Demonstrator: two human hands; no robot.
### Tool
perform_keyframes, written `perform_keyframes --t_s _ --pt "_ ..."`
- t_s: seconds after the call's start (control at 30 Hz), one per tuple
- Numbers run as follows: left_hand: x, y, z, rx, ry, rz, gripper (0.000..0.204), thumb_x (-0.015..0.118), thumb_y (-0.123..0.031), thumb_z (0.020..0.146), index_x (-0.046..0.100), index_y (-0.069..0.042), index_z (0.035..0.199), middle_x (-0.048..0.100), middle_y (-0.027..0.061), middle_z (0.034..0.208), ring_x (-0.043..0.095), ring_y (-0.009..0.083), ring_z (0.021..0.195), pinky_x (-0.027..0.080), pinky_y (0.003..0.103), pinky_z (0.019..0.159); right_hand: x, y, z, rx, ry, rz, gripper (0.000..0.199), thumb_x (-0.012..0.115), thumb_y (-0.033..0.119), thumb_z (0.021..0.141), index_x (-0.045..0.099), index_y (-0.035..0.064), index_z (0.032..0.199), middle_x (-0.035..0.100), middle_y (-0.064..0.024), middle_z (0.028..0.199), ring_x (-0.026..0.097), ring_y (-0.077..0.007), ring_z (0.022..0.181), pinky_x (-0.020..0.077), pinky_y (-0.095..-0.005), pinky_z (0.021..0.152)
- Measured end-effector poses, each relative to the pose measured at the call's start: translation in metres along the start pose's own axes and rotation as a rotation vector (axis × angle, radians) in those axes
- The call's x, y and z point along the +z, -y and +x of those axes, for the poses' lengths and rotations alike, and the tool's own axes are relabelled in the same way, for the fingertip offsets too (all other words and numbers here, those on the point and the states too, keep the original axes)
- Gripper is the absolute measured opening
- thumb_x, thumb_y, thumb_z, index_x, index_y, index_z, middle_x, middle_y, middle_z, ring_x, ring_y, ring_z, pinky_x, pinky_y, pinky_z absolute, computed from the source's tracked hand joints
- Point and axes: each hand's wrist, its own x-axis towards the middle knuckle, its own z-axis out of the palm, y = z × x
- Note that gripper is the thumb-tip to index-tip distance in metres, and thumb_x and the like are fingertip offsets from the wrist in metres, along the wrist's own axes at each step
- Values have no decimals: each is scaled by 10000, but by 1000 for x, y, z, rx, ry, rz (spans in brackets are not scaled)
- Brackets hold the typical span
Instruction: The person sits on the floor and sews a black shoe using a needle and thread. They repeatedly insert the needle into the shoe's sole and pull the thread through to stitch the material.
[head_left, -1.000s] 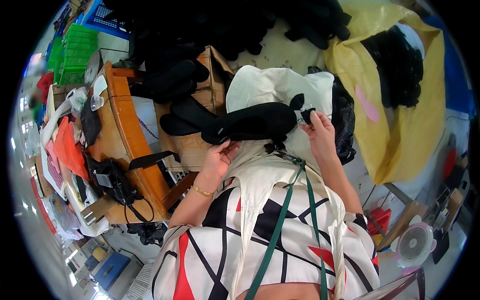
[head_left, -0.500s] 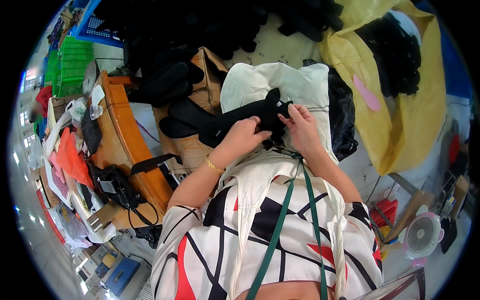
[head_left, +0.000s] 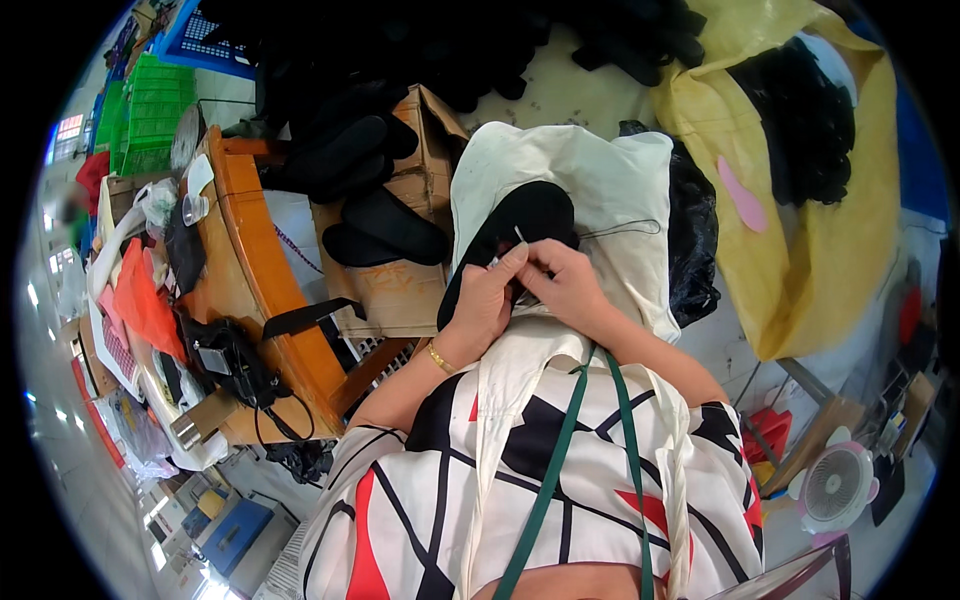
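A black sole-shaped piece (head_left: pixel 535 212) lies tilted on a white cloth (head_left: pixel 600 170) spread over my lap. My left hand (head_left: pixel 484 303) grips its lower edge from the left. My right hand (head_left: pixel 572 287) presses against it from the right, fingertips meeting those of the left hand. A thin needle (head_left: pixel 518 236) sticks up between the fingertips; I cannot tell which hand pinches it. A dark thread (head_left: pixel 622 229) runs to the right across the cloth.
A cardboard box (head_left: pixel 400 280) with black soles (head_left: pixel 385 225) stands to the left. Beside it is a cluttered orange wooden bench (head_left: pixel 255 270). A yellow sack (head_left: pixel 800 200) of black pieces sits at the right, green crates (head_left: pixel 140 125) far left, a small fan (head_left: pixel 835 487) lower right.
The black piece, earlier held stretched out sideways, has been turned more upright and drawn toward my body. Both hands have closed together on its lower end.
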Motion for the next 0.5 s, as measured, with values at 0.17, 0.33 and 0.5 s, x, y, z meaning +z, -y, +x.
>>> perform_keyframes --t_s 0.17,0.33,0.5 --pt "-13 3 6 -138 -245 -155 108 723 -168 917 687 -70 947 678 18 893 616 116 800 490 274 709 -18 4 -8 -24 7 -103 95 633 61 947 671 15 1022 657 -40 854 610 -89 784 500 -247 716" --pt "-4 3 11 -99 -271 -114 129 771 -161 873 688 -80 930 680 14 866 617 118 764 492 273 697 -31 7 -2 191 -101 170 100 577 73 992 643 30 1054 631 -16 820 595 -77 744 509 -232 696" --pt "0 2 16 -118 -274 -56 140 799 -143 837 689 -69 884 666 17 825 600 117 715 475 271 677 -30 25 8 309 21 -18 110 607 98 958 647 25 1030 621 -16 745 559 -73 656 472 -240 608"
